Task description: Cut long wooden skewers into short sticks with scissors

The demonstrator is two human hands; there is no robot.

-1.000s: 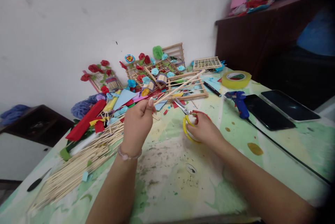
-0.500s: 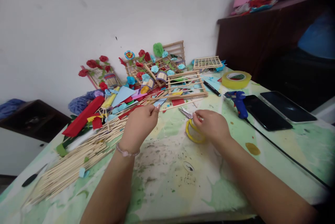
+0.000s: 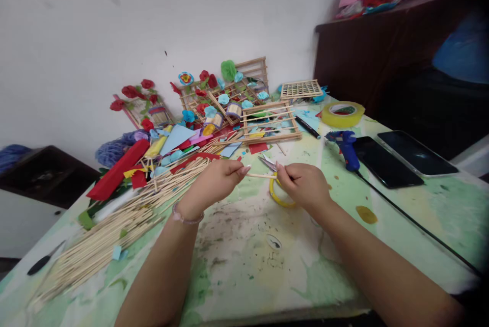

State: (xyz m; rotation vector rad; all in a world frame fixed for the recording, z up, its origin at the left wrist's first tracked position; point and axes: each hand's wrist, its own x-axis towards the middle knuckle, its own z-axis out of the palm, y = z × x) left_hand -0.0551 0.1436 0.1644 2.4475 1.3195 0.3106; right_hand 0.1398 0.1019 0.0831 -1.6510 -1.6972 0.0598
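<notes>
My left hand (image 3: 223,182) is closed in a pinch on a thin wooden stick (image 3: 262,175). The stick runs level from its fingertips toward my right hand (image 3: 305,184). That hand is closed round small scissors (image 3: 268,163), whose metal blades point up and left, slightly parted, just above the stick. Its fingers hide the scissors' handles and the stick's right end. Below the blades is a yellow ring (image 3: 278,198), partly covered by my right hand; I cannot tell whether it is a tape roll.
Loose sticks (image 3: 103,248) lie at left beside coloured paper. Stick frames (image 3: 271,138) and paper flowers (image 3: 228,70) stand at the back. On the right are a tape roll (image 3: 342,114), a blue glue gun (image 3: 347,151) with its cord, and two phones (image 3: 385,161).
My left hand has moved right and slightly down, closer to my right hand. The stick, previously slanting up past the scissors, now lies lower and nearly level between the hands.
</notes>
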